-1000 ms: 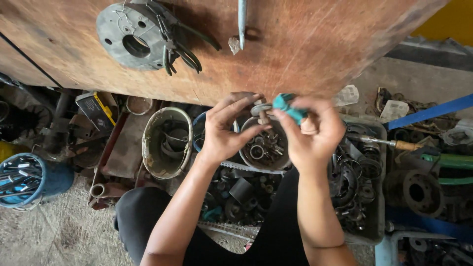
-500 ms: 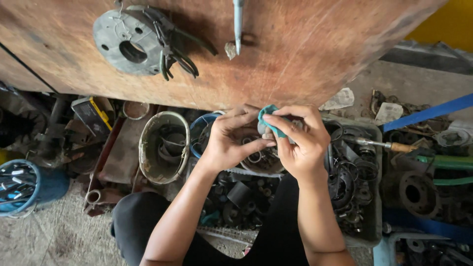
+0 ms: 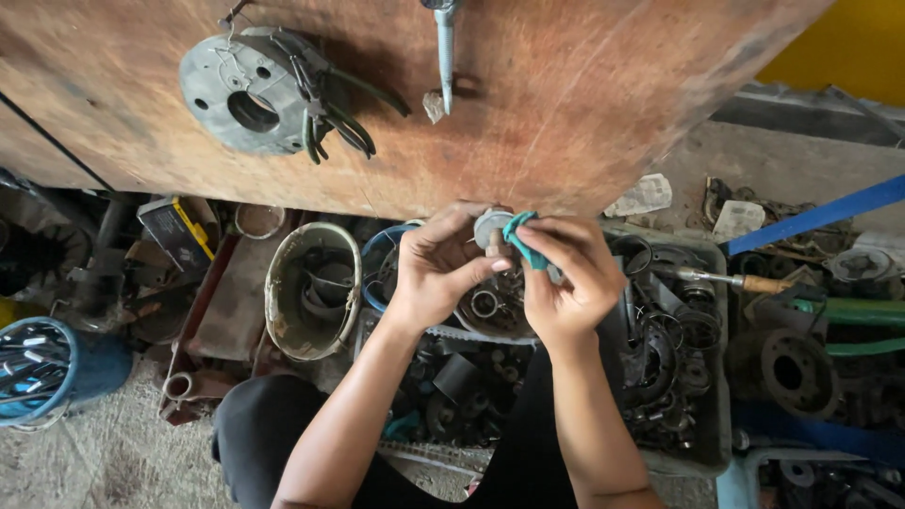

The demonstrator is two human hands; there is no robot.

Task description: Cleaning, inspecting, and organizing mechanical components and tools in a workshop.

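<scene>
My left hand pinches a small round grey metal part just below the front edge of the wooden workbench. My right hand grips a teal-handled tool whose handle rests against that part. Both hands are held together above bins of scrap metal. The tool's working end is hidden behind my fingers.
On the bench lie a grey round metal housing with pliers across it and a light blue screwdriver. Below are a dirty bucket, a grey tray of rings and gears, a blue can of rods and a wooden-handled screwdriver.
My hands have drawn closer together and moved slightly up toward the bench edge. The teal handle has shifted from right of the metal part to lying against it.
</scene>
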